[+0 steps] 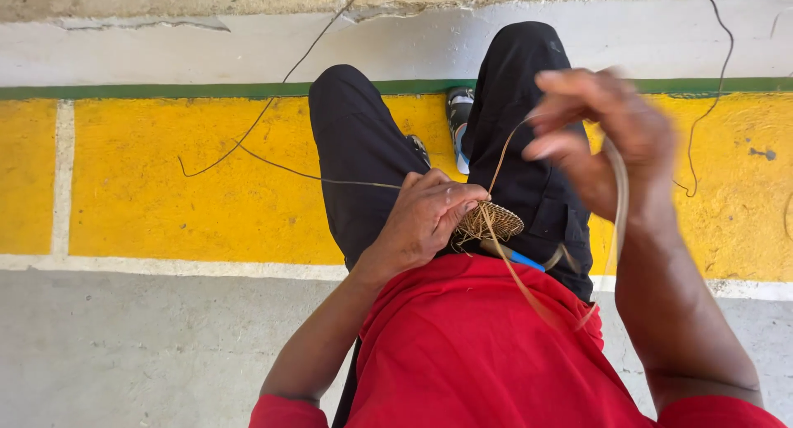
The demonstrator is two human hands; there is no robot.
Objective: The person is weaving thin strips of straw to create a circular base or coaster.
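Left hand (425,217): near centre in my view, its grip pinched on the small woven disc (494,221), held over the lap.
Right hand (603,139): at 2 o'clock from the disc, raised and blurred, grip clenched on a tan fibre strip (516,275) running down to the disc.
Blue tool (520,259): just at 5 o'clock of the disc.
Floor (165,180): yellow band beyond the knees.

One woven disc (494,221); one blue-handled tool (520,259); two shoes (459,114).
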